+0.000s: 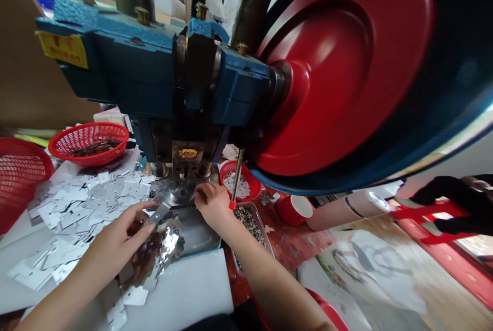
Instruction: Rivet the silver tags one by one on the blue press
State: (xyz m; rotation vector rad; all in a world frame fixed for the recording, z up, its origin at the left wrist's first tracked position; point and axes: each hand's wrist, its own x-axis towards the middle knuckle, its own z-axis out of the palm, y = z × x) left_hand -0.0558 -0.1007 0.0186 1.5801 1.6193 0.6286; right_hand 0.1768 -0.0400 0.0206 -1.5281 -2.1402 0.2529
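Fingers of the left hand [129,231] bent, thumb opposite, closed on a small flat metal plate [159,213], held tilted above loose shiny pieces [169,241]; fingers of the right hand [210,200] curled in close at the die [181,192], whether they grip anything cannot be told. Surroundings, left to right: a red basket [21,177], cut off by the edge of view; beside it a smaller red colander [111,155] with dark flat pieces inside. Nearer, a broad heap of pale flat pieces [96,202], strewn in overlapping layers, many with small holes. The metal plate is right of that heap, just left of the die. Overhead, a blue press [138,74], yellow label [65,49] on its left end, ram and die block above the work spot. Right hand reaches in from below, just beside a slim metal rod [239,171] with a red end. Behind the rod, a small red basket [252,182] of pale pieces; near the right forearm, a clear tray [265,236] of tiny metal bits. Then a red cup-like container [290,211] on a worn red tabletop [287,246]. Large red wheel [339,79] fills the upper right; beyond, at far right, part of a person in dark clothing [458,197].
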